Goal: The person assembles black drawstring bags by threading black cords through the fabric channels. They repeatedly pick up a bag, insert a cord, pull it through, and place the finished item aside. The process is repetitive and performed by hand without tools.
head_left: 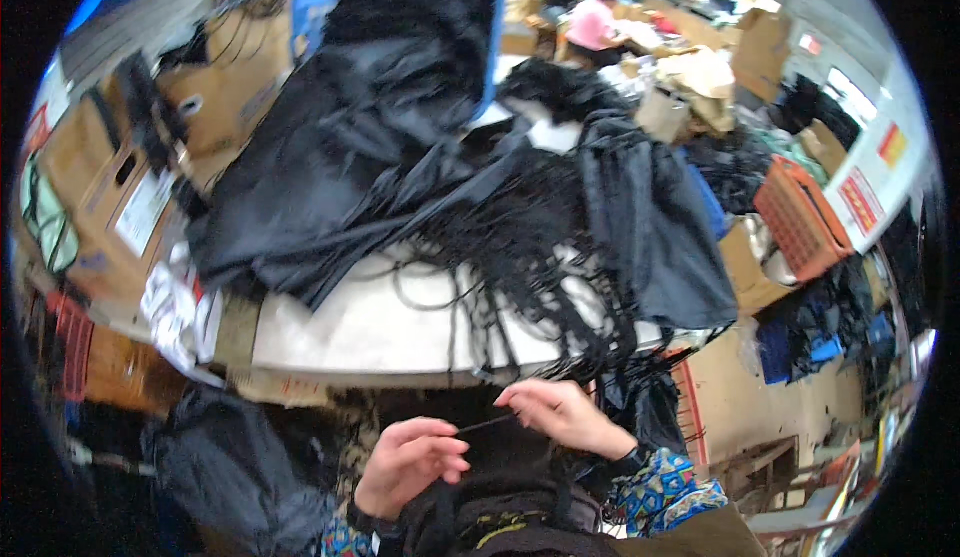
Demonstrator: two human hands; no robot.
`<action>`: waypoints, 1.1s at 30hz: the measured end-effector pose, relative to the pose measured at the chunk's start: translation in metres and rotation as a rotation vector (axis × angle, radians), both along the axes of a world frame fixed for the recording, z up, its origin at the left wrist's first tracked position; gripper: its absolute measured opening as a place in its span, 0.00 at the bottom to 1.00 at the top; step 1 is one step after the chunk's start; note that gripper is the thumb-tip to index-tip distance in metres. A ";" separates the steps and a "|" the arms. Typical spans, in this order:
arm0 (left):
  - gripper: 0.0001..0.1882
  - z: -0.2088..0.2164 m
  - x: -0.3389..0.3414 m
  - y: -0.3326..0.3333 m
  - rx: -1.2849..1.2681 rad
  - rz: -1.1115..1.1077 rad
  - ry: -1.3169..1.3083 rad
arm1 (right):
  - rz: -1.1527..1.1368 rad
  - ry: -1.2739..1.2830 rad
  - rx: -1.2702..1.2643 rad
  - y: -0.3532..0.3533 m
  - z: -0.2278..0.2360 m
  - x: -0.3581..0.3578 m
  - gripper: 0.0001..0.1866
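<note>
A short length of thin black cord (487, 424) is stretched between my two hands, in front of my body and just below the table's near edge. My left hand (412, 460) pinches one end at the fingertips, its other fingers loosely curled. The other end runs into the closed fingers of my right hand (562, 417), which sits a little higher. On the white table (340, 332) ahead lies a tangled heap of black cords (530, 217), some trailing over the near edge. Black fabric (330, 157) is piled to its left, and another folded black fabric piece (650, 217) lies to its right.
A blue bin (497, 37) stands tipped at the back, black cloth spilling from it. Cardboard boxes (95, 197) crowd the left. An orange crate (800, 217) sits to the right. Black cloth (240, 467) hangs low at left. Two people (595, 25) sit far back among heaped fabric.
</note>
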State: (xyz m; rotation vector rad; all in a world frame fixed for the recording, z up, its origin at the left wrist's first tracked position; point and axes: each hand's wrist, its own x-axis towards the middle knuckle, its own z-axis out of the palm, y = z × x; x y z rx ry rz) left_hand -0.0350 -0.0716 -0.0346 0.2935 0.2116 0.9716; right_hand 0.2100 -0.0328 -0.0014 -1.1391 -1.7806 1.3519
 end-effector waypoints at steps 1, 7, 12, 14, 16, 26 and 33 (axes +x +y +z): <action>0.17 0.009 0.004 0.001 -0.046 0.072 -0.063 | 0.016 0.016 -0.010 -0.003 -0.004 0.000 0.11; 0.20 0.005 0.026 0.013 -0.094 0.224 0.383 | -0.003 0.054 -0.099 -0.020 -0.002 0.005 0.11; 0.17 -0.026 0.038 0.007 -0.346 0.208 0.261 | -0.230 -0.032 0.127 -0.022 0.002 -0.013 0.10; 0.13 -0.021 0.055 -0.004 -0.406 0.192 0.403 | -0.201 -0.109 0.431 -0.019 -0.016 -0.023 0.10; 0.10 -0.015 0.060 -0.006 -0.321 0.282 0.388 | -0.160 -0.151 0.560 -0.022 -0.022 -0.032 0.10; 0.10 -0.025 0.054 0.000 -0.232 0.401 0.287 | -0.207 -0.135 0.427 -0.029 -0.028 -0.041 0.08; 0.11 -0.006 0.044 -0.001 -0.247 0.410 0.330 | -0.211 -0.137 0.204 -0.033 -0.020 -0.043 0.07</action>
